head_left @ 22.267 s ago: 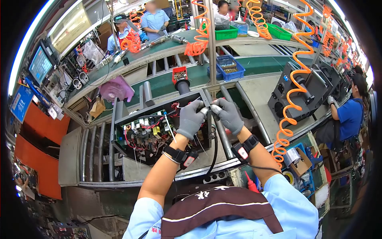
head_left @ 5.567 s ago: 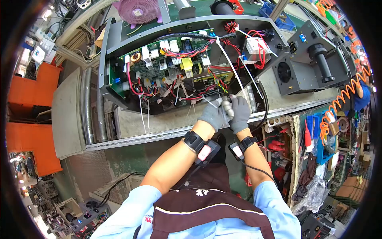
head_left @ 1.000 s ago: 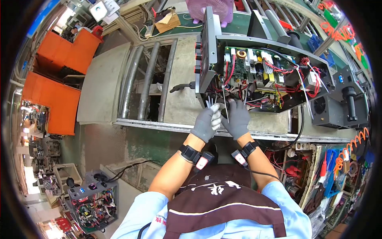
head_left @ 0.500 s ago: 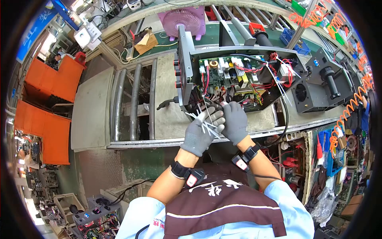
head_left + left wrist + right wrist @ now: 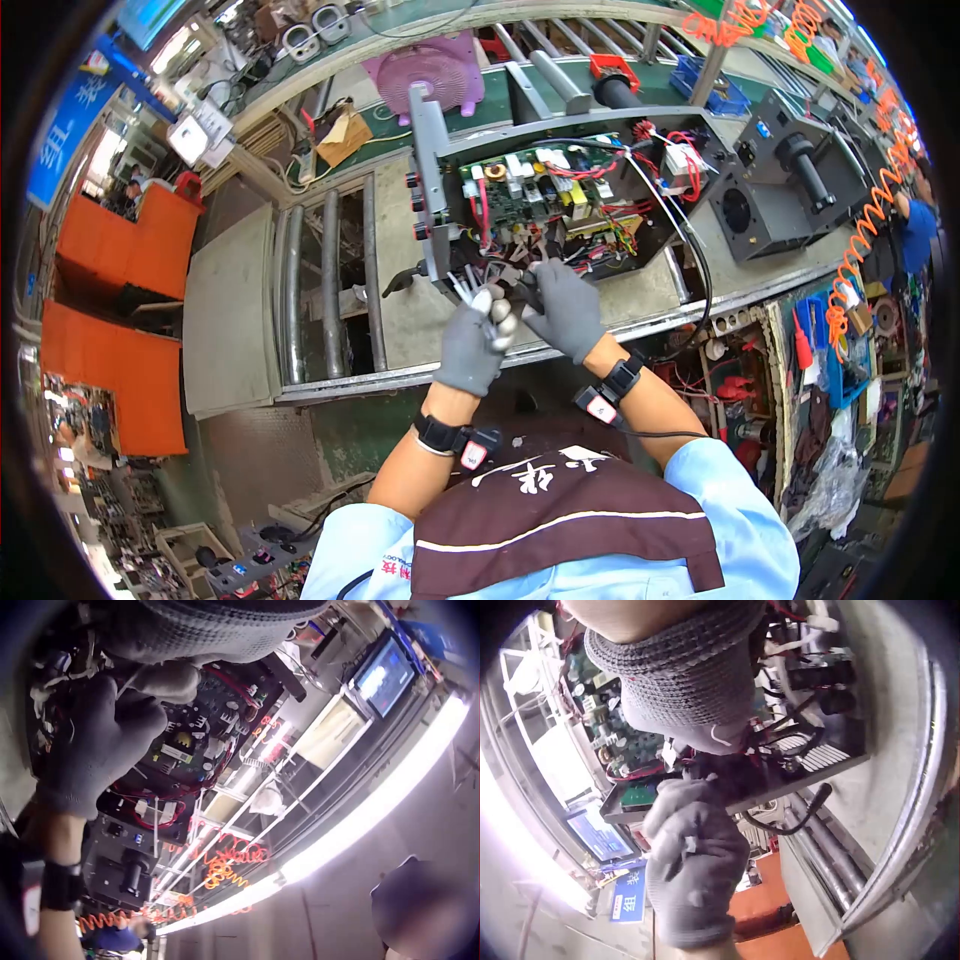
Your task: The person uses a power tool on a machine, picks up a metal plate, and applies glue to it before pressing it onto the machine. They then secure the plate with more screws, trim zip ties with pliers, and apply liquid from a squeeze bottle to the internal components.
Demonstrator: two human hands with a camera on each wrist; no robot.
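My left hand (image 5: pixel 474 345), in a grey glove with pale fingertips, curls round several white cable ties (image 5: pixel 463 287) whose ends stick out above it. My gloved right hand (image 5: pixel 570 310) reaches into the wiring at the front left of an open black equipment case (image 5: pixel 640 125). I cannot tell what its fingertips hold. Inside the case are a green circuit board (image 5: pixel 515 165) and bundled coloured wires (image 5: pixel 610 240). In the right wrist view, the left hand (image 5: pixel 697 862) is close beside the case edge. The left wrist view shows the right hand (image 5: pixel 97 750) over the wires.
The case rests on a roller conveyor with steel rollers (image 5: pixel 332 285). A second dark case (image 5: pixel 775 195) stands to the right. Behind are a purple fan (image 5: pixel 425 75) and a blue bin (image 5: pixel 710 85). Orange coiled hoses (image 5: pixel 845 290) hang at right.
Both hands have moved from the case's right end to its front left. Half a second ago the left fingers were spread with the ties fanned out; now they curl round them.
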